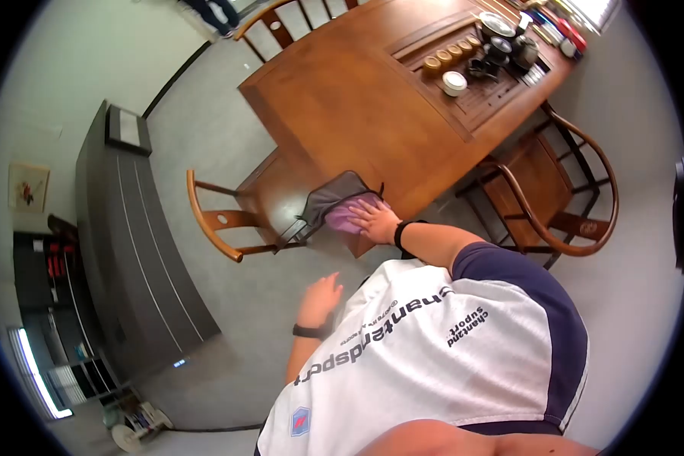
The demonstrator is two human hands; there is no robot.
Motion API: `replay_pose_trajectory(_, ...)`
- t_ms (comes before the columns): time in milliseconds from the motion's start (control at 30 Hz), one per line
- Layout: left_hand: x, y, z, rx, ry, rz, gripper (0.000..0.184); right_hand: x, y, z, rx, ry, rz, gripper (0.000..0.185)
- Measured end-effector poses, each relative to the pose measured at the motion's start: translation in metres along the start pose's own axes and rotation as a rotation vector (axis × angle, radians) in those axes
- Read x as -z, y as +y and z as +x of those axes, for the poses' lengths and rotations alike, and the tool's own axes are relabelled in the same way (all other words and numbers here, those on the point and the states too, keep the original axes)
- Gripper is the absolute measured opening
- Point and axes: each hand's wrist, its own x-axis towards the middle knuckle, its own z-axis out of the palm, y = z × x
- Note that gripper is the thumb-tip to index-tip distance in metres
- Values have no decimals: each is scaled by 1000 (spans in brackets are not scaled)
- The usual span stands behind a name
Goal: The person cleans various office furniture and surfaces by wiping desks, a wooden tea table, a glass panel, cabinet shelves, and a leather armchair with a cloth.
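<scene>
My right hand [374,221] lies with fingers spread on a purple cloth [344,216] at the near corner of the wooden table [342,99]. Beside the cloth, a dark grey mesh-like bag or cloth [334,193] hangs over the table's edge, with thin dark cords at its sides. Lower down and to the left, my left hand [321,299] is in the air above the grey floor, its fingers apart and slightly blurred, holding nothing. Both wrists wear black bands.
A tea tray [475,114] with several small cups, a white bowl [454,83] and dark pots is at the table's far right. Wooden chairs stand left [213,220], right [539,190] and behind. A long dark cabinet [121,228] lines the left. A person's legs [213,14] show at the top.
</scene>
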Motion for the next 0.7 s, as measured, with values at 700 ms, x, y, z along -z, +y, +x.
replay_pose_trajectory(700, 28, 181, 228, -110, 25, 54, 40, 65, 426, -226, -311, -147, -20, 72)
